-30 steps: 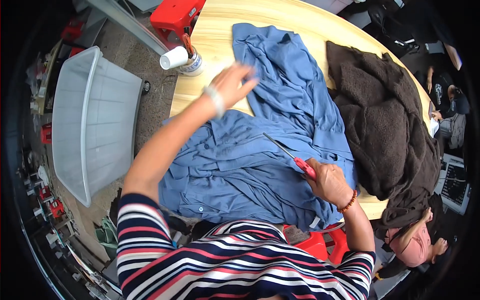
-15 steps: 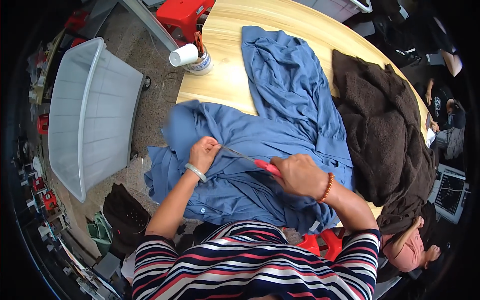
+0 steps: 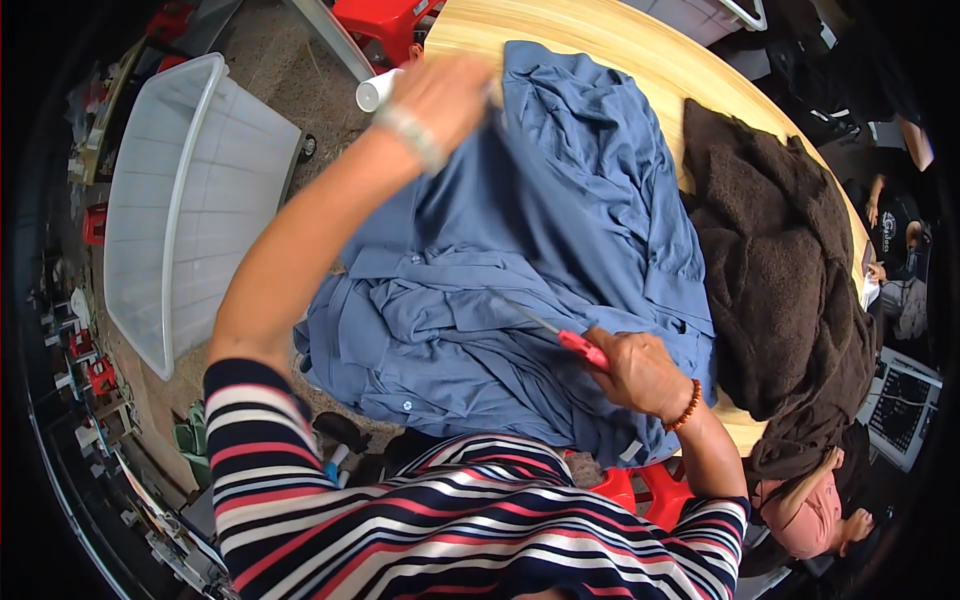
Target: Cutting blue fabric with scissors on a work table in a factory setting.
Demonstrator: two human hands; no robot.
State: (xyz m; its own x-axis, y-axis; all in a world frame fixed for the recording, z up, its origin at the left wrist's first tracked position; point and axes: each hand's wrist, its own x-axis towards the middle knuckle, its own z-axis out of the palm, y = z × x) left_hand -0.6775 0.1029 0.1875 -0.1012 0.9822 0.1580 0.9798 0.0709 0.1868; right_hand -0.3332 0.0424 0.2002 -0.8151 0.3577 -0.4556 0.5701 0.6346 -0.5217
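My left hand (image 3: 445, 100), smeared by motion, is raised over the far left part of the table and grips a fold of blue knit garment (image 3: 460, 210), which stretches up toward it. In my right hand (image 3: 645, 372) is a red-handled tool (image 3: 583, 350) with a slim metal blade pointing up and left; its exact kind is hard to make out. The blade lies just above the wrinkled blue cloth. Another blue garment piece (image 3: 600, 150) spreads across the table beyond, a ribbed band at its edge. Small buttons show on the near cloth.
A dark brown fleecy garment (image 3: 770, 270) is heaped at the right of the wooden table (image 3: 560, 20). Beside my left hand lies a white cup (image 3: 376, 90). A grey wheeled bin (image 3: 235, 190) stands to the left. Red stools (image 3: 385, 20) and people (image 3: 800, 510) are around.
My left hand has swung far and up from the middle of the cloth, pulling a blue fold along. The right hand with the red-handled tool has shifted slightly right and nearer, away from the left.
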